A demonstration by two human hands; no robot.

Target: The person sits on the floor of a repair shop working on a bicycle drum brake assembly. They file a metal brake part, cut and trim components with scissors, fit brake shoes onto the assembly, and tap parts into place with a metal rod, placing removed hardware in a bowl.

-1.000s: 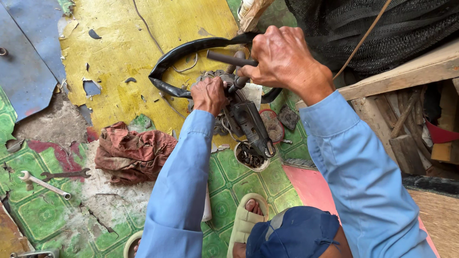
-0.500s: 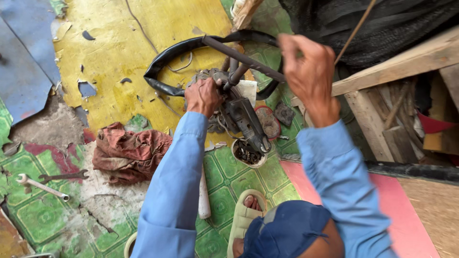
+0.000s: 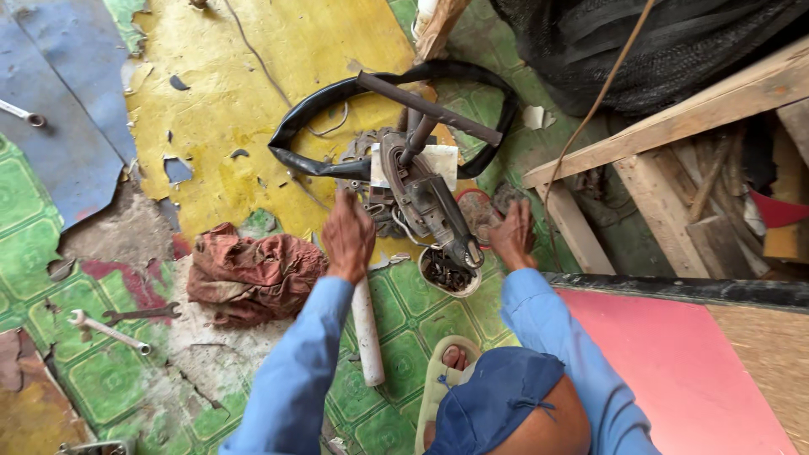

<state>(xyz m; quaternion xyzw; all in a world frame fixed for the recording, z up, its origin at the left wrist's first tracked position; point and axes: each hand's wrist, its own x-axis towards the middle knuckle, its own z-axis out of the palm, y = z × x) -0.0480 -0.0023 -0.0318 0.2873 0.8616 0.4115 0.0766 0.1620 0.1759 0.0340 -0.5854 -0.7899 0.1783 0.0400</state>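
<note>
Worn tiled floor (image 3: pixel 50 211); small bowl (image 3: pixel 449 274) of dark metal bits between hands.

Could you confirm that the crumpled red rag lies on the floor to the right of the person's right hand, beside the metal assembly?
Not quite: the head view shows the crumpled red rag on the floor to the left of the left hand, not right of the right hand. It does lie beside the metal assembly.
</note>
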